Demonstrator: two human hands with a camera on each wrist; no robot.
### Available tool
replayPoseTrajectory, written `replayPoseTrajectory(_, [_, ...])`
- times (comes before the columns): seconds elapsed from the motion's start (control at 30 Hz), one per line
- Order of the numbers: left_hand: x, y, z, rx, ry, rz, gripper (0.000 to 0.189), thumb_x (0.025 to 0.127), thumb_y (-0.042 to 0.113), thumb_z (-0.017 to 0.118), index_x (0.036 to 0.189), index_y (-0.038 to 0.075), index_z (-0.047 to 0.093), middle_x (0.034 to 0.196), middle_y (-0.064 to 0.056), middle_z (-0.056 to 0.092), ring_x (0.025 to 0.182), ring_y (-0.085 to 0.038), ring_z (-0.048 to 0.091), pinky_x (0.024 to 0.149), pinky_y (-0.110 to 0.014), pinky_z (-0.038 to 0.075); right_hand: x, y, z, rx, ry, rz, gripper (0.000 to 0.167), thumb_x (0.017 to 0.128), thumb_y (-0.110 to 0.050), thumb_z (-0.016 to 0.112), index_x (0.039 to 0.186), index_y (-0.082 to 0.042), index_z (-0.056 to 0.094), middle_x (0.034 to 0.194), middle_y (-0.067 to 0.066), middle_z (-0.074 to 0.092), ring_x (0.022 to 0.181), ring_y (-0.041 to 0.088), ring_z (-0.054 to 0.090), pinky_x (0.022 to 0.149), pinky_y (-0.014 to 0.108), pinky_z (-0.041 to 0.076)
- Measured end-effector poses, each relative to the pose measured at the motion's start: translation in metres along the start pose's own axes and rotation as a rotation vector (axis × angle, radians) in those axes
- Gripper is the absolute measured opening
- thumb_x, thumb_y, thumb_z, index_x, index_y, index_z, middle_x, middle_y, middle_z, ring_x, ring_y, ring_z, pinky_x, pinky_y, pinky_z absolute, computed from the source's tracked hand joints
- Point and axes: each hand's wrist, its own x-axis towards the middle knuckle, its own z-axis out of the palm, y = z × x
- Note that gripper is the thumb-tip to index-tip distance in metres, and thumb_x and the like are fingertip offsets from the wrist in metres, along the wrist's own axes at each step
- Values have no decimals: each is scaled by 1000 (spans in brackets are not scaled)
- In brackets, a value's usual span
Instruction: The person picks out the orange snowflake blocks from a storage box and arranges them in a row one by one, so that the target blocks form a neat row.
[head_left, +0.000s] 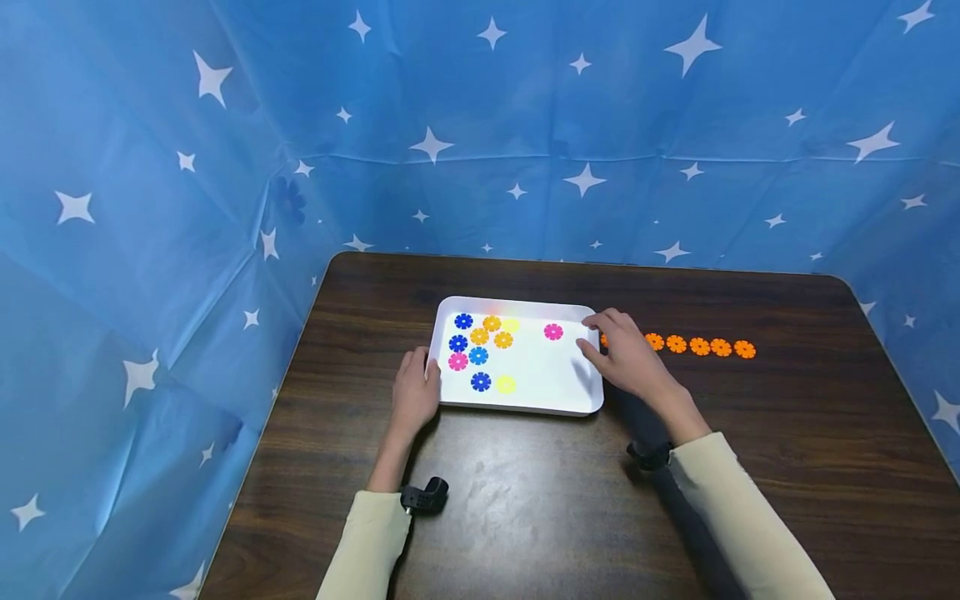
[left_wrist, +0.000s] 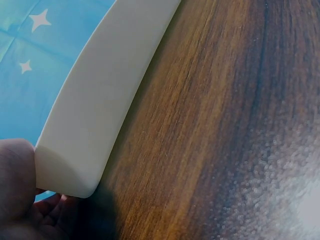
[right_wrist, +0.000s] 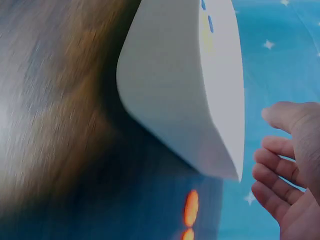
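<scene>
A white rectangular tray [head_left: 555, 379] lies on the dark wooden table with several flower-shaped plastic discs in it. My left hand [head_left: 415, 393] grips its left end; in the left wrist view the thumb of that hand [left_wrist: 17, 182] lies against the tray's wall [left_wrist: 100, 90], fingers partly hidden. Over the right end hovers my right hand [head_left: 632, 357], thumb and fingers spread and holding nothing. The right wrist view has this hand [right_wrist: 295, 165] apart from the tray [right_wrist: 165, 90]. Inside are blue discs [head_left: 481, 382], a pink disc [head_left: 553, 332] and a yellow disc [head_left: 506, 384], among others.
A row of orange flower discs [head_left: 699, 346] runs along the table to the right of the tray, partly behind my right hand. A blue curtain with white stars [head_left: 551, 100] hangs beyond the table's back edge and along the left side.
</scene>
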Motion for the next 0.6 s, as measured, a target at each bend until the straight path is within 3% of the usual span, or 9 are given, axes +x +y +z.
replayPoseTrajectory(0.37, [-1, 1, -1, -5, 3, -8, 40, 107, 26, 42, 137, 1, 55, 124, -20, 60, 112, -39, 62, 97, -52, 49, 20, -27, 26, -7, -28, -91, 40, 96, -28, 70, 127, -3, 65, 128, 13, 64, 118, 30, 60, 105, 47, 53])
replayPoseTrajectory(0.6, [-2, 2, -1, -1, 20, 10, 38, 107, 24, 43, 133, 1, 57, 120, -20, 61, 107, -39, 62, 93, -52, 50, 29, -39, 41, -37, -74, -81, 42, 97, -31, 68, 130, -6, 64, 125, 11, 64, 116, 27, 59, 104, 43, 53])
